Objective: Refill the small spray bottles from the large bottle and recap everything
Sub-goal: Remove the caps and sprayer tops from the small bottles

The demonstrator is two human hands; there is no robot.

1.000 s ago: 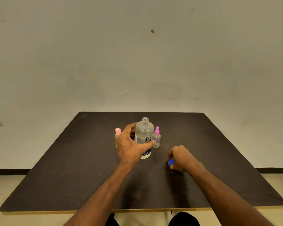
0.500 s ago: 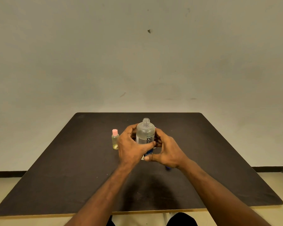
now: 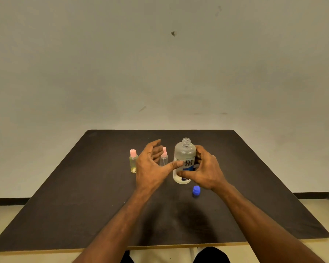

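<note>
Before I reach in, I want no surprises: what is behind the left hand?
Behind the left hand stands a small spray bottle with a pink top, upright on the table. The hand covers part of its left side.

two small spray bottles [image 3: 133,163] [image 3: 163,157], one large bottle [image 3: 184,160], one blue cap [image 3: 196,190], two hands [image 3: 152,166] [image 3: 205,171]

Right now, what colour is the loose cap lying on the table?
Blue. The cap shows best in the head view, near the right hand.

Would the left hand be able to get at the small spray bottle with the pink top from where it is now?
Probably yes. The open left hand hovers right at the small spray bottle, its fingers already around the pink top, with nothing between; the right hand holds the large bottle aside.
</note>
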